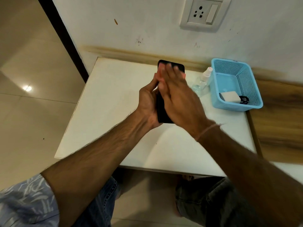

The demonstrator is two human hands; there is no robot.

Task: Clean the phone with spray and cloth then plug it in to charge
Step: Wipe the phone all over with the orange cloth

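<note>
I hold a black phone [164, 115] upright above the white table [114, 104]. My left hand [147, 104] grips its left edge and lower end. My right hand [178, 95] lies flat over the phone's face, fingers stretched toward its top edge; no cloth shows under it, and the palm hides most of the screen. A small clear spray bottle [204, 79] with a white nozzle stands on the table to the right, next to the basket. A white charger block [230, 97] with a dark cable [244, 99] lies in the basket.
A light blue mesh basket [246, 76] stands at the table's back right corner. A white wall socket with a switch [203, 13] sits on the wall above. A wooden surface [278, 115] adjoins the table on the right. My knees are under the table's near edge.
</note>
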